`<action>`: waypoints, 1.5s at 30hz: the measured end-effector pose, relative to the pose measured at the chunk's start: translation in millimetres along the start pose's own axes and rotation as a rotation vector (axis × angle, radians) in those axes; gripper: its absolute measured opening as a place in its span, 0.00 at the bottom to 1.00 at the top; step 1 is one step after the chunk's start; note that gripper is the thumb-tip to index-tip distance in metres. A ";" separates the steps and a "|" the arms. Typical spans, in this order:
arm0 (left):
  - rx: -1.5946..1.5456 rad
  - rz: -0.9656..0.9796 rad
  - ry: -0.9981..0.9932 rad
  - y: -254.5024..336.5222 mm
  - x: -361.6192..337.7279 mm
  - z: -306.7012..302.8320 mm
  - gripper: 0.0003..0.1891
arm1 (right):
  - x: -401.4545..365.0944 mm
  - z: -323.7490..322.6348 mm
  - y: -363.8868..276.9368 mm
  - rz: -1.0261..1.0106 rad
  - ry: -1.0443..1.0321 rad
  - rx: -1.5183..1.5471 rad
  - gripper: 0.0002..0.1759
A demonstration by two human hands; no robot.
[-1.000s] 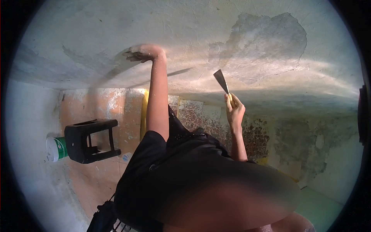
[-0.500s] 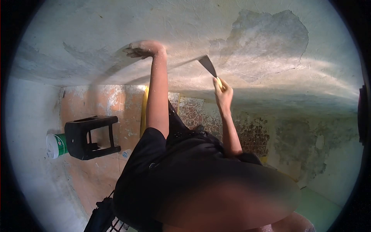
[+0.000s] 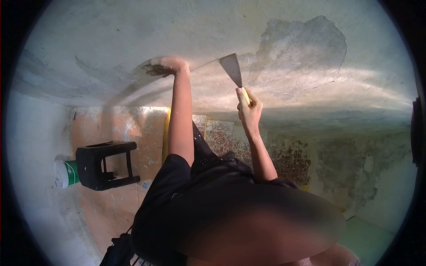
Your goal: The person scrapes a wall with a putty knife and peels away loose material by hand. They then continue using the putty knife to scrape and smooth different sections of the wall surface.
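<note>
My left hand (image 3: 166, 66) rests on the wall (image 3: 204, 35), its fingers spread out to the left. Dust and small white flecks cling to its skin and forearm. In my right hand (image 3: 251, 113) is a putty knife (image 3: 230, 70), gripped by its yellow handle with the thumb along it. The wide metal blade points up at the wall, its broad face showing and its edge close to the surface. Right of the blade, a bare grey patch (image 3: 306, 48) with a ragged edge shows where the paint is gone.
On the left, a black stool (image 3: 106, 166) stands beside a white and green bucket (image 3: 66, 174) on the worn orange floor (image 3: 115, 204). Something yellow and upright (image 3: 166, 133) shows behind my left arm. Patterned, stained flooring (image 3: 288, 155) lies to the right.
My right hand has moved slightly left and the putty knife has turned, showing more of its blade face. The left hand stays on the wall. The view has shifted a little.
</note>
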State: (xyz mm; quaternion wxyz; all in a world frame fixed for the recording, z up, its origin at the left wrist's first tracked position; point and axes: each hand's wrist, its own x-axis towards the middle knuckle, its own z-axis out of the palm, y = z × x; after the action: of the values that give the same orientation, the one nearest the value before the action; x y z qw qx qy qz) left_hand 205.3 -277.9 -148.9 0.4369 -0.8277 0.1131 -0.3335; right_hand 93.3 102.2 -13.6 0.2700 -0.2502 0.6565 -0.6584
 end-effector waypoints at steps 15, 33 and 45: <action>-2.565 0.195 -0.917 -178.8 15.9 4.3 0.41 | -12.3 -11.2 -74.3 0.057 -0.065 0.414 0.17; -2.541 0.209 -0.857 -152.4 13.4 2.0 0.41 | -3.6 -22.4 -47.6 0.019 0.006 0.093 0.21; -2.531 0.144 -0.707 -65.7 9.1 -1.5 0.42 | 1.0 -40.6 -54.0 0.042 0.025 -0.034 0.21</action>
State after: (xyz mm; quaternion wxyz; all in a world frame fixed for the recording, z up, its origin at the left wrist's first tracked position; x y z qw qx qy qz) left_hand 204.4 -244.4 -91.6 -0.6132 -0.6958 0.2692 0.2596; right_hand 63.3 130.7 39.8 0.2714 -0.2328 0.6758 -0.6445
